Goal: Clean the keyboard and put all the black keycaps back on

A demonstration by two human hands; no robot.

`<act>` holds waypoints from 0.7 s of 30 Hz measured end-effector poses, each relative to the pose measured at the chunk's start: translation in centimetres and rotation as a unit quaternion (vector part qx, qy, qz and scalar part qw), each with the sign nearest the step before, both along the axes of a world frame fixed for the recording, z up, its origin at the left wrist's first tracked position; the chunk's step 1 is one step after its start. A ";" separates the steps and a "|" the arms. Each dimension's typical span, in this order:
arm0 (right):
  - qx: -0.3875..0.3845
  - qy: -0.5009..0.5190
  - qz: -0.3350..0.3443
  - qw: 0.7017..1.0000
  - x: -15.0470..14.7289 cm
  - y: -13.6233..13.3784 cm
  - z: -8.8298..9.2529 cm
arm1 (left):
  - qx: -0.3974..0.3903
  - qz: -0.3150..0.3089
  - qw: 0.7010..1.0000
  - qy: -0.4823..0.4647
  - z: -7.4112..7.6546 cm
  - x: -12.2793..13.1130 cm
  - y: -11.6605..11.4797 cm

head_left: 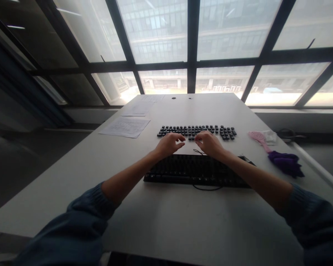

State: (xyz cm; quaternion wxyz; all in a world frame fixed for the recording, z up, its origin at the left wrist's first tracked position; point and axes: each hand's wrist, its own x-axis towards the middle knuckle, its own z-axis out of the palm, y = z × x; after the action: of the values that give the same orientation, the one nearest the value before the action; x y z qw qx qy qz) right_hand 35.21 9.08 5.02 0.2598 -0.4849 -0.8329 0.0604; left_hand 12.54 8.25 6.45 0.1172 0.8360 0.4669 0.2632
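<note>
Left hand [170,143] and right hand [208,143] hover close to each other, not touching. Left: thumb and fingertips parted, nothing seen between them. Right: fingers curled inward, can't tell if they pinch something.

Just beyond both hands, black keycaps [196,130] sit in rows on the desk [183,218], small blocky pieces, some right by the fingertips. Below the wrists, nearer the body: black keyboard [198,170], long flat rectangle, dark surface, details hard to read. Thin black cable [208,190] curves out along its near edge.

Right of the right hand: pink item [256,136] with rounded head and narrow handle, crumpled white material [269,137] beside it, bunched purple cloth [286,163] at the handle end, soft folds. Left of the left hand: flat printed paper sheet [127,126], text too small. Desk smooth, pale. Blue sleeves [90,201], gathered cuffs. Far ahead of the hands: glass window panes in dark straight frames [192,40].
</note>
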 end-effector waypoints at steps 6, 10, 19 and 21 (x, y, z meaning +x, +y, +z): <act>-0.036 -0.101 -0.030 0.994 -1.0 5.9 -1.4 | -0.042 0.056 0.996 0.060 -2.0 3.5 7.3; -0.045 -0.115 -0.014 0.992 -1.6 6.7 -2.1 | -0.051 0.055 0.995 0.072 -3.5 4.2 8.6; -0.051 -0.119 0.004 0.992 -2.1 6.7 -2.3 | -0.047 0.050 0.996 0.051 -3.1 3.3 7.8; -0.047 -0.110 0.015 0.993 -1.9 5.9 -2.0 | -0.040 0.047 0.998 0.034 -2.3 2.4 6.7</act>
State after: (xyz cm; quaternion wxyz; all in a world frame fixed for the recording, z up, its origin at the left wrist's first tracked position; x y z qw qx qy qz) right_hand 33.28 15.01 3.01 0.1423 -0.4874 -0.8601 0.0497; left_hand 14.98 14.96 4.15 0.1215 0.8164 0.5195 0.2209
